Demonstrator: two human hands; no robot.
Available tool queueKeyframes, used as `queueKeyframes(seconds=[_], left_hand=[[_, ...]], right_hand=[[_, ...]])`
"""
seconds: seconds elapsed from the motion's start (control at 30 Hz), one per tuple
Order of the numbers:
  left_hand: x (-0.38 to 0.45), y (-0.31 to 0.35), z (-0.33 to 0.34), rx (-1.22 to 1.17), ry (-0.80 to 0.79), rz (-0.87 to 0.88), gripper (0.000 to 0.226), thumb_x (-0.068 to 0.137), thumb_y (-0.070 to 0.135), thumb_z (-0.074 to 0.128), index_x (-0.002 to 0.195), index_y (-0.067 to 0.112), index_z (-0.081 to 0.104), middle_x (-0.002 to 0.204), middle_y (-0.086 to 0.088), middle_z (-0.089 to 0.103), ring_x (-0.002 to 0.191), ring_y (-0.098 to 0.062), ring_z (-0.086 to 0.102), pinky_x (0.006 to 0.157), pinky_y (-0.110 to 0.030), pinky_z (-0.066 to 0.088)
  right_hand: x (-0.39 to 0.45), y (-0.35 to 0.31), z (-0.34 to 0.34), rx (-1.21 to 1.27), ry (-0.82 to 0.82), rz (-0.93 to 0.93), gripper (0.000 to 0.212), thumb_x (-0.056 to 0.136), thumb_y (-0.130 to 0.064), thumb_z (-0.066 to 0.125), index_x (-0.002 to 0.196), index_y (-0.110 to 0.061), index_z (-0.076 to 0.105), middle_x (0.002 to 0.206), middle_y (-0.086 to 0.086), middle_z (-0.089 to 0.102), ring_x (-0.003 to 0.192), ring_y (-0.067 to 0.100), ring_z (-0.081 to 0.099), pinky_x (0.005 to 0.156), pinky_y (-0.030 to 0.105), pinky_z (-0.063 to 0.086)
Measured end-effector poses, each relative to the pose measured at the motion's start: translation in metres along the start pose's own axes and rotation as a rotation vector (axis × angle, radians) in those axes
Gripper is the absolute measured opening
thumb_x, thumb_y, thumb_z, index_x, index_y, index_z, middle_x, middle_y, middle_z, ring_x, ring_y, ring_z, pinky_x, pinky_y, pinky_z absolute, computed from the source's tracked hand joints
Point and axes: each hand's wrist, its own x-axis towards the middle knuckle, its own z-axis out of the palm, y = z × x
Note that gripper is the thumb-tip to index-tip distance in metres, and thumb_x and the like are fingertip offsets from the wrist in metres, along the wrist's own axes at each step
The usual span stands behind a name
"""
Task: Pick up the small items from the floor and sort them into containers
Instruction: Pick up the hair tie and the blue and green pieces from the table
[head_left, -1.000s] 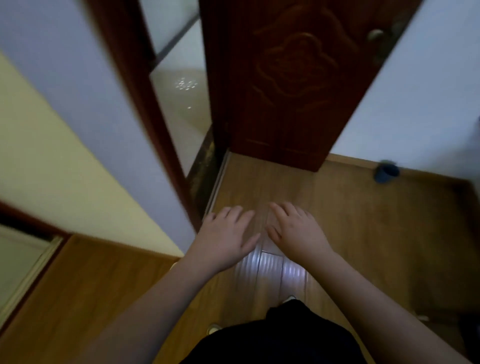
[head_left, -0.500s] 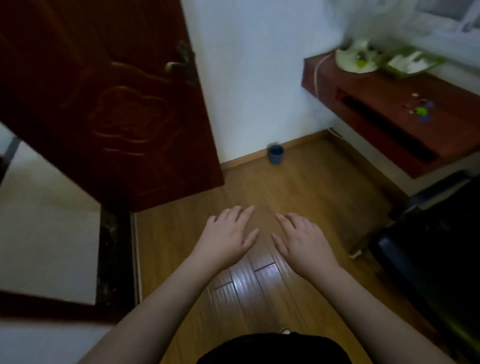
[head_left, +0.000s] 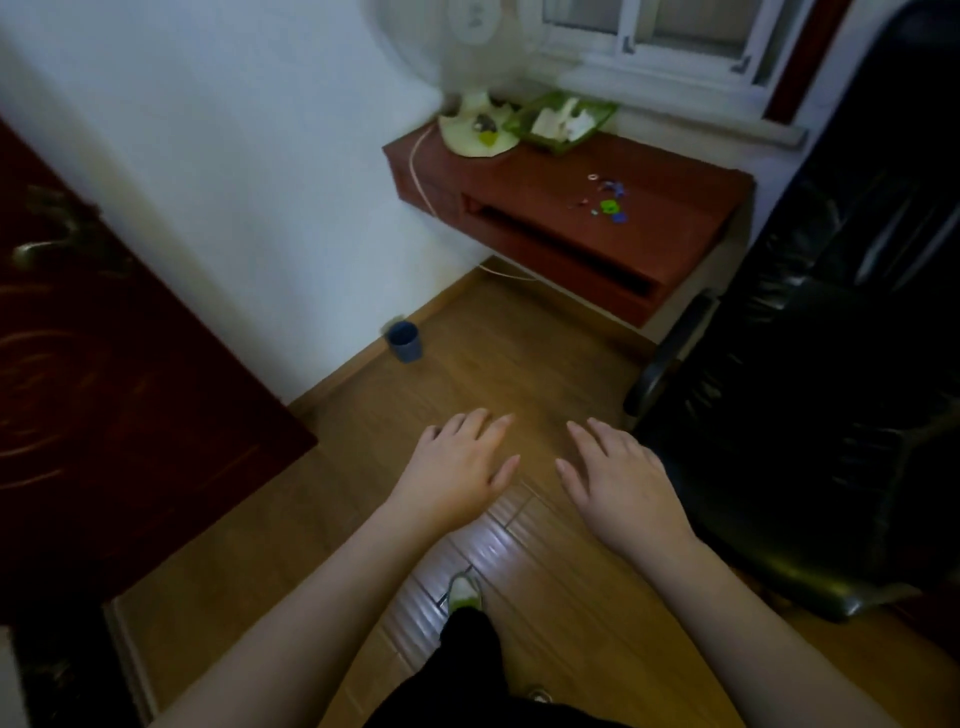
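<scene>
My left hand (head_left: 457, 467) and my right hand (head_left: 618, 478) hover side by side above the wooden floor (head_left: 493, 384), palms down, fingers straight, holding nothing. Several small coloured items (head_left: 605, 200) lie scattered on the top of a low red-brown shelf (head_left: 519, 176) at the far right. A green tray (head_left: 569, 122) with pale contents and a pale dish (head_left: 475, 135) stand at the back of that shelf. A small blue cup (head_left: 404, 341) stands on the floor against the white wall.
A dark red door (head_left: 104, 395) stands open on the left. A black leather chair (head_left: 810, 395) fills the right side beside my right hand. A white fan (head_left: 467, 31) stands above the shelf, under a window (head_left: 675, 36). My shoe (head_left: 465, 592) shows below.
The view has swung right, from the doorway to the room corner. The shelf, chair and window have come into sight. Both hands stay flat and have spread slightly apart.
</scene>
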Motion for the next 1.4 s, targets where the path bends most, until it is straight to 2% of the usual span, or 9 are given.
queueKeyframes(seconds=[0.17,0.37,0.57,0.77,0.93,1.07,1.2,1.4], left_hand=[[0.075,-0.011,-0.004,-0.024,0.000,0.097,0.054,0.098,0.055,0.025,0.147,0.033,0.021,0.151,0.001,0.034,0.139,-0.016,0.031,0.110,-0.042,0.030],[0.177,-0.058,-0.024,-0.023,0.038,0.176,0.053,0.098,0.053,0.025,0.147,0.031,0.024,0.152,0.000,0.034,0.140,-0.017,0.032,0.113,-0.043,0.030],[0.262,-0.100,-0.049,-0.052,0.066,0.247,0.052,0.098,0.050,0.027,0.147,0.031,0.027,0.151,0.003,0.036,0.138,-0.013,0.035,0.112,-0.037,0.030],[0.350,-0.105,-0.056,-0.059,0.076,0.296,0.052,0.098,0.050,0.029,0.147,0.031,0.027,0.149,0.003,0.038,0.137,-0.013,0.036,0.111,-0.035,0.030],[0.441,-0.106,-0.048,-0.046,0.033,0.290,0.052,0.098,0.051,0.031,0.146,0.030,0.029,0.149,0.003,0.039,0.136,-0.014,0.037,0.110,-0.036,0.032],[0.499,-0.099,-0.040,-0.025,-0.018,0.283,0.053,0.098,0.050,0.034,0.145,0.027,0.033,0.145,0.001,0.043,0.133,-0.017,0.042,0.103,-0.036,0.039],[0.541,-0.098,-0.041,-0.018,-0.037,0.281,0.052,0.096,0.049,0.037,0.142,0.025,0.041,0.136,-0.001,0.053,0.123,-0.019,0.053,0.092,-0.036,0.046],[0.606,-0.120,-0.042,-0.032,-0.033,0.253,0.052,0.094,0.048,0.039,0.139,0.022,0.045,0.127,-0.003,0.057,0.116,-0.022,0.056,0.089,-0.036,0.047]], right_hand=[[0.063,0.014,-0.009,-0.004,0.003,0.052,0.061,0.099,-0.057,0.024,0.152,-0.028,0.023,0.157,0.000,0.029,0.143,0.019,0.028,0.116,0.039,0.023],[0.172,0.024,-0.026,0.004,0.039,0.135,0.061,0.098,-0.056,0.026,0.151,-0.027,0.025,0.156,0.001,0.031,0.143,0.020,0.029,0.116,0.041,0.024],[0.252,0.032,-0.049,0.004,0.048,0.177,0.061,0.098,-0.056,0.027,0.152,-0.027,0.025,0.156,-0.001,0.030,0.143,0.018,0.028,0.116,0.039,0.024],[0.318,0.061,-0.060,0.038,0.036,0.228,0.062,0.098,-0.057,0.025,0.152,-0.026,0.024,0.155,-0.003,0.030,0.142,0.016,0.028,0.116,0.038,0.024],[0.396,0.096,-0.063,0.094,0.046,0.220,0.062,0.098,-0.057,0.025,0.151,-0.024,0.028,0.150,-0.003,0.036,0.137,0.016,0.035,0.112,0.037,0.030],[0.457,0.124,-0.064,0.106,0.022,0.189,0.059,0.099,-0.053,0.030,0.149,-0.022,0.029,0.144,-0.001,0.041,0.129,0.018,0.042,0.107,0.036,0.037],[0.511,0.143,-0.068,0.104,-0.022,0.143,0.057,0.099,-0.049,0.033,0.150,-0.022,0.027,0.142,0.000,0.041,0.128,0.019,0.042,0.106,0.035,0.037],[0.584,0.160,-0.069,0.063,-0.041,0.120,0.058,0.098,-0.049,0.035,0.149,-0.022,0.028,0.144,0.001,0.041,0.132,0.021,0.039,0.107,0.038,0.036]])
